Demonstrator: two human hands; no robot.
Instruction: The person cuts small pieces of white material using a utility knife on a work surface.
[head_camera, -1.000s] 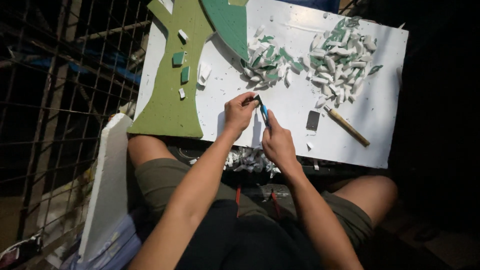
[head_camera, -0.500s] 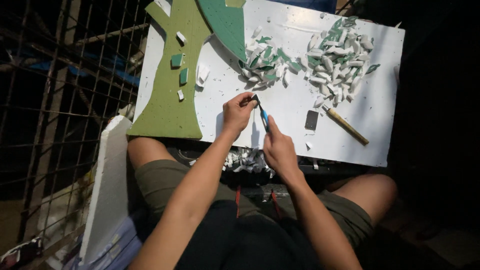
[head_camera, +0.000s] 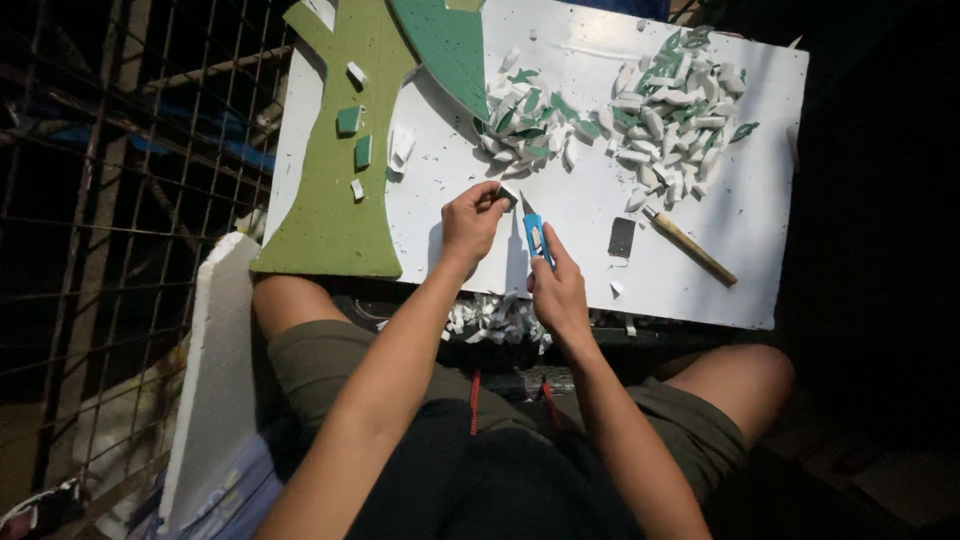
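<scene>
The white foam board (head_camera: 600, 230) across the lap carries a green foam cutout (head_camera: 335, 190) and heaps of shaved chips (head_camera: 670, 110). Little has shifted: the left hand (head_camera: 470, 225) keeps pinching a small foam piece (head_camera: 508, 193), and the right hand (head_camera: 560, 295), fingers closed round the blue craft knife (head_camera: 535, 232), has edged its blade closer, so trimming carries on.

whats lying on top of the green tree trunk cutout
On the green trunk cutout lie two small green foam squares and two white bits. Its top runs out of frame, so anything there is unseen.
</scene>
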